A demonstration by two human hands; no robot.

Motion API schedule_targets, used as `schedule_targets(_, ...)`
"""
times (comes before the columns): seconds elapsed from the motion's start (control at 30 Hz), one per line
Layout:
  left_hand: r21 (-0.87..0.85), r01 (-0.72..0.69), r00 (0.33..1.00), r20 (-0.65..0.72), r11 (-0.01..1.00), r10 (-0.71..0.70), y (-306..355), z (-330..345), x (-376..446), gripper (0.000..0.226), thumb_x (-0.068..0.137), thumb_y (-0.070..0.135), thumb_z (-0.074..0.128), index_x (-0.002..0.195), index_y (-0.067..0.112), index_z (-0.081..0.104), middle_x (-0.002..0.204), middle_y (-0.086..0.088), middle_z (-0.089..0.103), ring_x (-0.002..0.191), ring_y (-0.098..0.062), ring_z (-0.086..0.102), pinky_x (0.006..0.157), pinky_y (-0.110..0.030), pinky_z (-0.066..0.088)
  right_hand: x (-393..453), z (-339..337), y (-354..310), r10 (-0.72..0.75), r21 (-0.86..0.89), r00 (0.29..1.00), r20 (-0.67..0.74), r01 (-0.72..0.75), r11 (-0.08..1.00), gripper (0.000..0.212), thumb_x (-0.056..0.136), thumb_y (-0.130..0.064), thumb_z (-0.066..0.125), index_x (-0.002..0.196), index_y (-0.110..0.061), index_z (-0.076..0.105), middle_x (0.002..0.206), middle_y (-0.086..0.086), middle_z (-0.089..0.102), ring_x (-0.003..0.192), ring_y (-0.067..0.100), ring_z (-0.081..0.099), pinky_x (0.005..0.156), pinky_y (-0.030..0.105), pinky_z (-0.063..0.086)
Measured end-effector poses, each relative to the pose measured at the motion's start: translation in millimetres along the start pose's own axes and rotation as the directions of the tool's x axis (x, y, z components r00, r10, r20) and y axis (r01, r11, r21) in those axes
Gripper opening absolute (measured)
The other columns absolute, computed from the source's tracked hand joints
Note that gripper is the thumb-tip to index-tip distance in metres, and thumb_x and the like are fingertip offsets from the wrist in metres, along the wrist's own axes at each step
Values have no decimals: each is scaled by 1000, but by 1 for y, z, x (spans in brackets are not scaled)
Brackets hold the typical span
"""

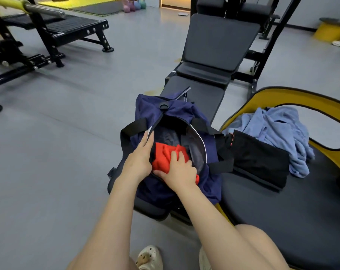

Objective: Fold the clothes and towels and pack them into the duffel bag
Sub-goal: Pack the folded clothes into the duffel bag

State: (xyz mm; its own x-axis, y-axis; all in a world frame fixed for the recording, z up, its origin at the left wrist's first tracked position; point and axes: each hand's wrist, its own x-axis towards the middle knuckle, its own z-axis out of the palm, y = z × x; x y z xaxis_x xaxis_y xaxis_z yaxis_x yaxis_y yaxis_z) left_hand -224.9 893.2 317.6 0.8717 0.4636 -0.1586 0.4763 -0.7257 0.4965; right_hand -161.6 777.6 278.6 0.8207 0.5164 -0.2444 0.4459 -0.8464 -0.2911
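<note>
Inside the open mouth of the navy duffel bag (145, 106), at its near end, lay the folded red garment (163, 154), half in and half over the rim. The right hand (179, 170) had its grip closed on the red cloth, fingers curled over the top and thumb beneath; the left hand (139, 158) lay flat with straight fingers along the bag's left edge, holding the opening apart. To do this well, the cloth wanted pushing down flat towards the bottom while the left hand kept the zip edge wide, so the fold would not spring loose. The bag stood on a black table (204, 94). Beside it, a folded black garment (260, 162) and a crumpled blue towel (278, 129) waited on a yellow-edged seat (282, 211). The bag's floor was too dark to read.
</note>
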Motion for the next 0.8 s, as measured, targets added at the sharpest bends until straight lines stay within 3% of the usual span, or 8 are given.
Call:
schedule_targets(0.1, -1, -6, 1000, -4, 1000, 6, -2, 0, 1, 106, 71, -18, 37, 149, 39, -7, 152, 30, -16, 105, -29, 57, 68, -36, 49, -1, -6, 15, -95, 86, 995, -6, 95, 992, 80, 87, -71, 37, 150, -28, 15, 160, 2, 5, 141, 38, 20, 106, 49, 33)
schedule_targets(0.23, -22, -18, 1000, -2, 1000, 18, -1, 0, 1, 107, 70, -19, 36, 149, 41, -6, 151, 32, -16, 118, -28, 52, 77, -41, 52, -4, -16, 31, -349, -124, 929, -125, 334, 934, 67, 94, -43, 52, 151, -32, 18, 161, -1, 6, 146, 34, 6, 115, 48, 23)
schedule_targets(0.4, -51, -15, 1000, -1, 999, 15, 0, -3, -1, 110, 69, -19, 35, 147, 44, -7, 151, 32, -14, 102, -24, 54, 73, -41, 51, 4, -16, 43, -56, 60, 998, 40, 54, 997, 95, 84, -49, 65, 152, -37, 0, 160, 5, 4, 136, 38, 33, 103, 46, 37)
schedule_targets(0.47, -70, -36, 999, -10, 997, 36, 2, -3, -1, 110, 68, -19, 35, 147, 44, -6, 151, 34, -13, 102, -26, 57, 73, -42, 51, 12, -14, 47, -68, 154, 997, 42, 61, 986, 88, 84, -39, 69, 152, -34, 15, 157, 6, 19, 133, 34, 38, 105, 42, 36)
schedule_targets(0.57, -74, -47, 999, -21, 996, 46, 7, -4, -1, 108, 69, -20, 34, 148, 42, -4, 152, 32, -10, 101, -27, 57, 78, -43, 50, 20, -11, 44, -149, 360, 983, -106, 178, 916, 62, 81, -13, 71, 138, -25, 49, 140, 0, 47, 128, 22, 45, 107, 29, 32)
schedule_targets(0.63, -71, -44, 999, -30, 996, 42, 9, -4, -1, 108, 69, -21, 33, 149, 41, -3, 153, 32, -9, 113, -25, 53, 83, -41, 50, 23, -10, 38, -175, 475, 970, -169, 236, 848, 51, 80, -5, 71, 127, -19, 60, 129, 0, 55, 123, 18, 49, 103, 17, 29)
schedule_targets(0.7, -49, -31, 999, -29, 998, 30, 8, -4, 0, 108, 69, -22, 33, 149, 41, -3, 153, 31, -9, 120, -23, 49, 85, -40, 49, 24, -9, 35, -202, 509, 964, -173, 263, 820, 49, 81, -5, 70, 127, -17, 60, 127, 0, 55, 122, 17, 49, 99, 13, 28)
schedule_targets(0.8, 32, -30, 999, -14, 999, 31, 9, -5, -2, 106, 70, -19, 34, 148, 42, -3, 152, 33, -12, 106, -26, 56, 78, -40, 51, 25, -8, 39, -201, 328, 977, -71, 213, 920, 58, 86, -28, 68, 139, -21, 47, 136, -4, 44, 126, 18, 44, 101, 28, 33)
